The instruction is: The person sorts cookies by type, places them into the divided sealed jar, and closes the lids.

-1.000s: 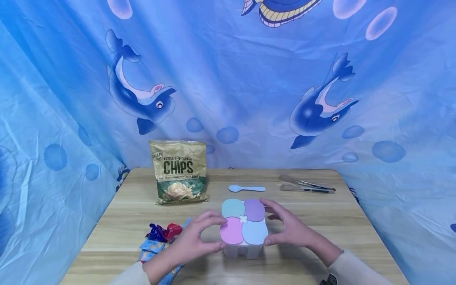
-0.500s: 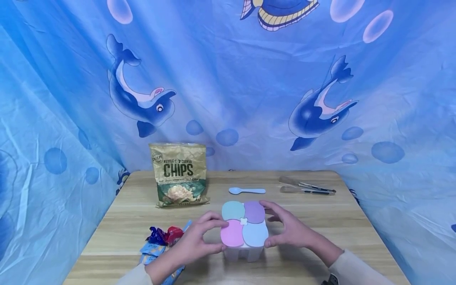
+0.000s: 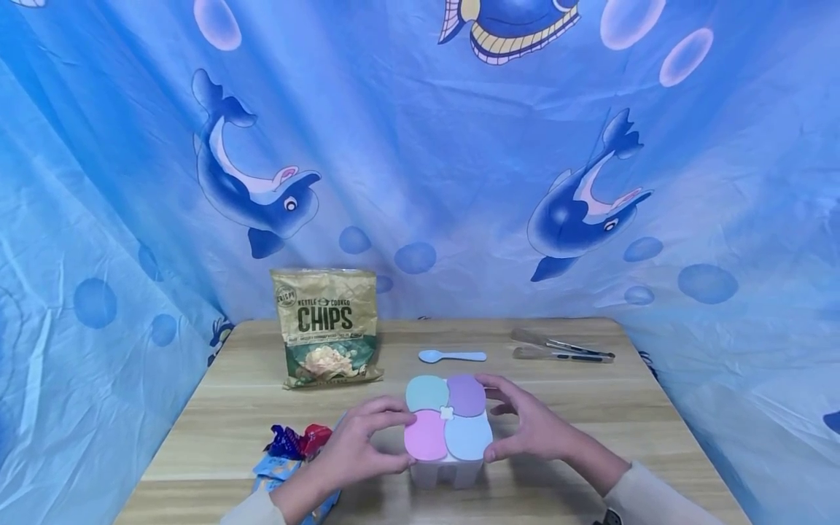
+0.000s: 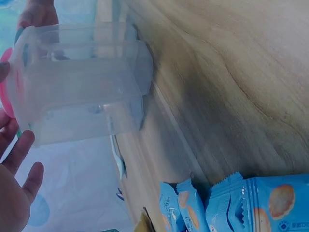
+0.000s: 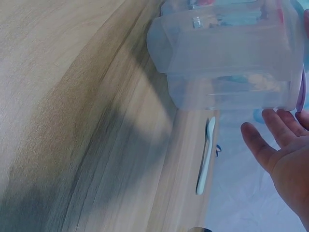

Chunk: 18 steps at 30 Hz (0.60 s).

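A half-open left hand (image 3: 361,441) grips a colorful-topped container (image 3: 448,432). A half-open right hand (image 3: 533,424) grips its opposite side.

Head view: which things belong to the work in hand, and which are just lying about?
Probably in use:
container with four coloured lids
left hand and right hand, both touching it

Probably just there:
chips bag
pale-blue spoon
two slim tools
blue packets
red and dark-blue wrapped pieces

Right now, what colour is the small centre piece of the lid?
The centre piece is white; the head view shows it best.
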Available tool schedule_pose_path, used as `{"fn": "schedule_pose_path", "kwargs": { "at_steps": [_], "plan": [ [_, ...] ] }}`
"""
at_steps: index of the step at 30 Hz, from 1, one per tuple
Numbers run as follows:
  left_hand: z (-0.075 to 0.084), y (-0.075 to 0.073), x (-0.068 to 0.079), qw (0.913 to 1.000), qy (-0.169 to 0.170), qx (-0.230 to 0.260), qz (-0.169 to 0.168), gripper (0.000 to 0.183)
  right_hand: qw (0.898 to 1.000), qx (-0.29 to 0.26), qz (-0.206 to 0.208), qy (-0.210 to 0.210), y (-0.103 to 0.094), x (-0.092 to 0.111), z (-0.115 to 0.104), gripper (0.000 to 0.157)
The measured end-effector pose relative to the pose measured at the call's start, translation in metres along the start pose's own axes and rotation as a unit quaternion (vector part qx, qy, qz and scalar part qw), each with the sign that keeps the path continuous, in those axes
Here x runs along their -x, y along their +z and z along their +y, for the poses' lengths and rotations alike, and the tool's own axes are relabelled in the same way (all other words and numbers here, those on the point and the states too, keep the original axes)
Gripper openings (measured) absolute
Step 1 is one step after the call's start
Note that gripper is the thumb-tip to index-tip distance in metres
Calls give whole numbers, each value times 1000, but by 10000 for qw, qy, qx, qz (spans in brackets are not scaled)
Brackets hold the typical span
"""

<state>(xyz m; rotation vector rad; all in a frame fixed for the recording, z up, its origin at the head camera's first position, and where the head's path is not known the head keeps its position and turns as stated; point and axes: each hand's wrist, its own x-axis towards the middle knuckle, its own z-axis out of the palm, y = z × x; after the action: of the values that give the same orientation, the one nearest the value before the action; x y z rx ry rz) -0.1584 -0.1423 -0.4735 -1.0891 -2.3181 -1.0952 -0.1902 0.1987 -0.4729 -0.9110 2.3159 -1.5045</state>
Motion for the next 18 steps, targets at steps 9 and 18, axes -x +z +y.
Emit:
{"fn": "schedule_pose_path", "kwargs": {
  "at_steps": [9,18],
  "plan": [
    [-3,1,0,9996,257,-80,92,50,10000,41,15,5,0,1,0,103],
    [-8,1,-5,9962,784,-22,376,34,9998,106,-8,-156,4,0,-2,105]
  ]
}}
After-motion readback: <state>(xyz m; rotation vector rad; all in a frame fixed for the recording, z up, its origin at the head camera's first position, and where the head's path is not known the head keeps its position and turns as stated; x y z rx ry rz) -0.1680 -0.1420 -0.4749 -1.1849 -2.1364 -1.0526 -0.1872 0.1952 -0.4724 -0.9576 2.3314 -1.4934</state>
